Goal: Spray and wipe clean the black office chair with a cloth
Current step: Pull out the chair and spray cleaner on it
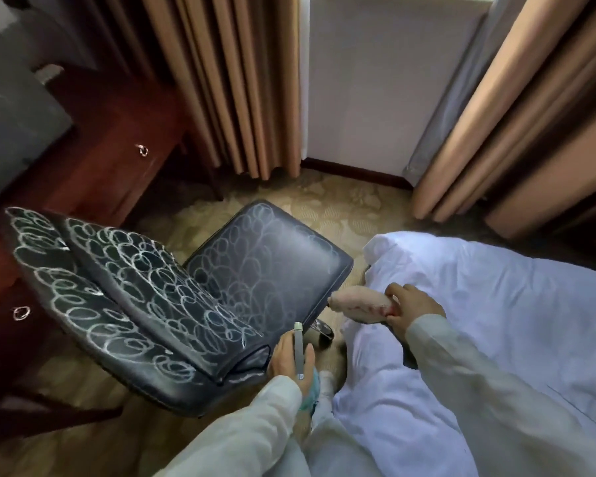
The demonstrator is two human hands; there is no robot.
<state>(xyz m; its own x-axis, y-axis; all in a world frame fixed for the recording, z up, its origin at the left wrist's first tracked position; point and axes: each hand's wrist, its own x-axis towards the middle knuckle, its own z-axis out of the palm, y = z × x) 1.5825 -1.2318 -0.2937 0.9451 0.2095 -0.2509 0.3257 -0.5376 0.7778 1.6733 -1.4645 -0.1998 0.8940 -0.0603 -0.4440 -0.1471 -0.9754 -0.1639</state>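
Left hand grips spray bottle; right hand grips cloth beside bed.

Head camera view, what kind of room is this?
Probably a hotel bedroom: a bed with white bedding, floor-length tan curtains, and a dark wooden desk with ring-pull drawers beside the black office chair.

Looks like a hotel bedroom to me: bed w/ white duvet, floor-length tan curtains, patterned carpet, dark wood desk w/ drawers.

chair: glossy black leather, chalky white scribbles | desk: polished reddish wood | bedsheet: matt white cloth
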